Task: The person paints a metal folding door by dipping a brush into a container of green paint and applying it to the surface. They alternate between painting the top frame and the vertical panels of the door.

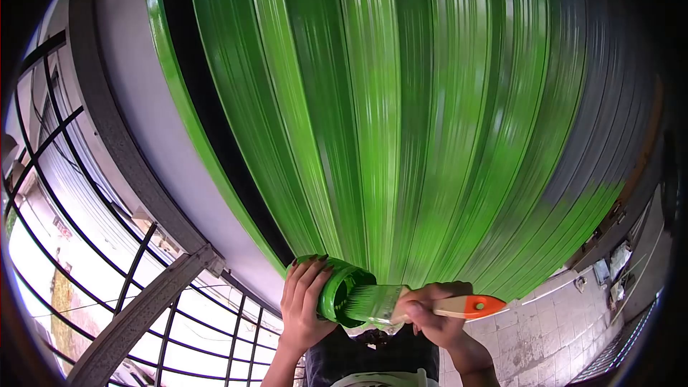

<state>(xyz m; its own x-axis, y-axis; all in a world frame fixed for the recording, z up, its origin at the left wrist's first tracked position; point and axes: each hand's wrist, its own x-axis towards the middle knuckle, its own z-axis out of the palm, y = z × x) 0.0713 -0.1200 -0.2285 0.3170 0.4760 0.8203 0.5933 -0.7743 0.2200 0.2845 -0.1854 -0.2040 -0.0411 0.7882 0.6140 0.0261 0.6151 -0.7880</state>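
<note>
My left hand (304, 301) is wrapped around a small green paint can (331, 294), tilted so that its mouth faces right. In my right hand (438, 312) is a paintbrush (466, 306) with a pale wooden handle and an orange tip. Its green-coated bristles (363, 302) reach into the mouth of the can. Just beyond both hands stretches a ribbed metal panel (373, 122), mostly covered in glossy green paint. Along its right side runs a grey section (609, 100) without green.
At the left stand a black metal grille (129, 272) and a grey metal frame (122, 122). A pale strip of wall (150, 79) borders the panel. Tiled floor (545, 333) lies at lower right, with several small items (620, 265) along its edge. A white bucket rim (387, 378) shows at the bottom.
</note>
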